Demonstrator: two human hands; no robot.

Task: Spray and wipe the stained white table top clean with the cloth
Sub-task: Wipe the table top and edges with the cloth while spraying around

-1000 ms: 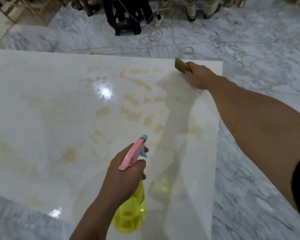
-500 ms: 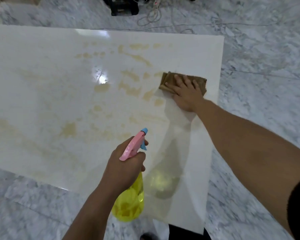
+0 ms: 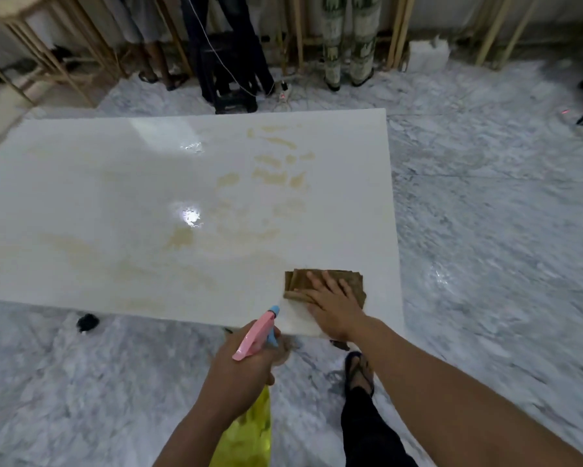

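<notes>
Many stains [image 3: 273, 173] lie beyond the cloth [image 3: 300, 281] your flat right hand [image 3: 332, 306] presses; your left hand [image 3: 239, 369] grips the bottle [image 3: 249, 429]; dirty cloth may smear the counter [image 3: 81, 197].

- One head-worn wide-angle view looks forward and steeply down from above the tabletop's [image 3: 115, 197] near right corner.
- Both hands sit close below; the marble floor [image 3: 485, 230] surrounds.

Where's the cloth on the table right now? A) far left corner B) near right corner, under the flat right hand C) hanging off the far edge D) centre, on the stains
B: the brown cloth lies near the near right corner of the white table top, with the right hand pressed flat on it.
</notes>
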